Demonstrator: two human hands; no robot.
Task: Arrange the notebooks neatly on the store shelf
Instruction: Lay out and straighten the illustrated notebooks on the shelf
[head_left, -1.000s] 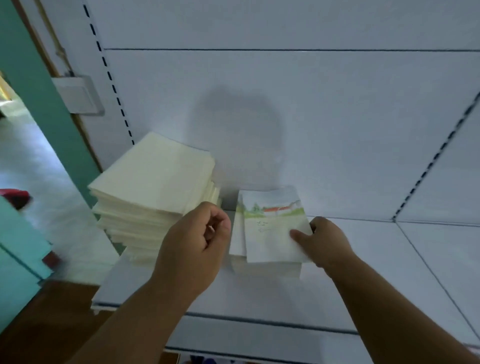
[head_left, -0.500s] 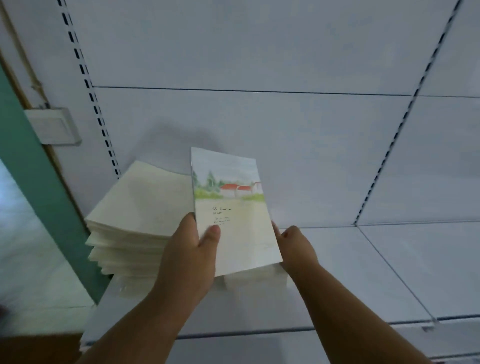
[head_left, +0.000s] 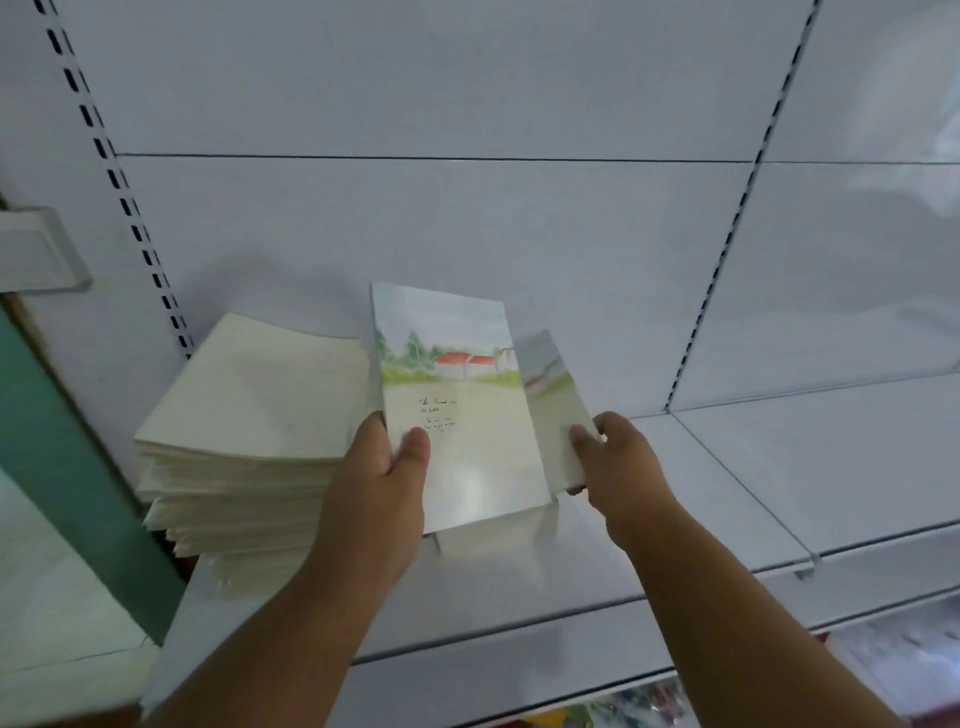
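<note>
My left hand grips a notebook with a painted cover of red-roofed houses and trees, thumb on its front, tilted up above the white shelf. My right hand pinches a second notebook of the same design, fanned out to the right behind the first. A short pile of notebooks lies on the shelf under them, mostly hidden. To the left stands a tall, uneven stack of cream notebooks.
The white back panel has slotted uprights at left and right. A shelf section extends to the right past a seam. A green post borders the left side. Coloured goods show on a lower level.
Both hands lifted notebooks off the short pile and tilted them up. The right hand has now drawn a second notebook out to the right from behind the first.
</note>
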